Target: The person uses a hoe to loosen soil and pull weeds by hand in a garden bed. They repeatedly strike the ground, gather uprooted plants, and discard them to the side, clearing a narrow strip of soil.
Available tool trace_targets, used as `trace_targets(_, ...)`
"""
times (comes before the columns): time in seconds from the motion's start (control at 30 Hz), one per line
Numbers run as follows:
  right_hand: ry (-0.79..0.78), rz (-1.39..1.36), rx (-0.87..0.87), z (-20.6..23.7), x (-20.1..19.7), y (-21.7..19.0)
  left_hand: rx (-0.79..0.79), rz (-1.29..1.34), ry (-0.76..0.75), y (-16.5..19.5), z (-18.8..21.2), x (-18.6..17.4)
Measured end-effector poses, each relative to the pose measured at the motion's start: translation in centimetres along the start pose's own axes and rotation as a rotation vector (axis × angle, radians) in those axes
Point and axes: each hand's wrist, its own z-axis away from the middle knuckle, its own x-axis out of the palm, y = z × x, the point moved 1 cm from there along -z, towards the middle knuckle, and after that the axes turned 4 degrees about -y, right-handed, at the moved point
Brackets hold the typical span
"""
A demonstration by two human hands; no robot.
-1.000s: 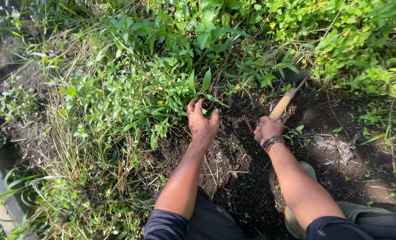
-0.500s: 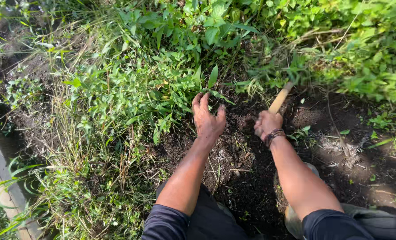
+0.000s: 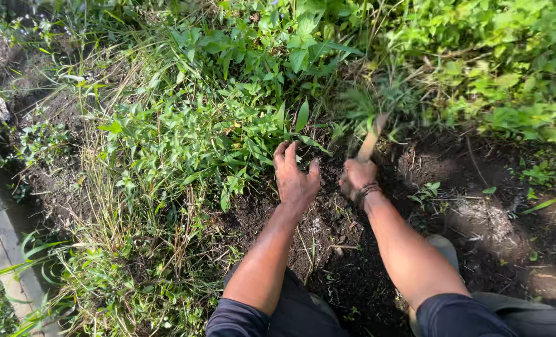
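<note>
Left hand spread open, palm down at edge of leafy green weed clump, gripping nothing. Right hand closed around pale wooden tool handle, blurred, above dark bare soil.

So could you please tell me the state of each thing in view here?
left hand: open, fingers spread at the weeds
right hand: closed round the handle
handle: tilted, far end hidden in weeds
weeds: standing, rooted
soil: bare, dark
</note>
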Motion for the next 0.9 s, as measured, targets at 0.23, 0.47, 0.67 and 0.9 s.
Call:
trace_targets(0.23, 0.408, -0.358, -0.275, -1.9, -13.2, -6.5, -0.101, -0.092, -0.069, -0.1, -0.2, 0.0)
trace_targets(0.47, 0.197, -0.558, -0.130, 9.2, -4.3, -9.5, -0.066, -0.084, -0.016, -0.6, 0.1, -1.0)
trace_targets(0.67, 0.004, 0.007, 0.116, 13.5, 2.0, 10.9, -0.025, -0.041, -0.049, 0.0, -0.7, 1.2)
trace_targets(0.9, 0.559, -0.803, -0.423, 3.1, -10.0, -6.9, -0.103, -0.209, -0.035, -3.2, -0.2, -0.5)
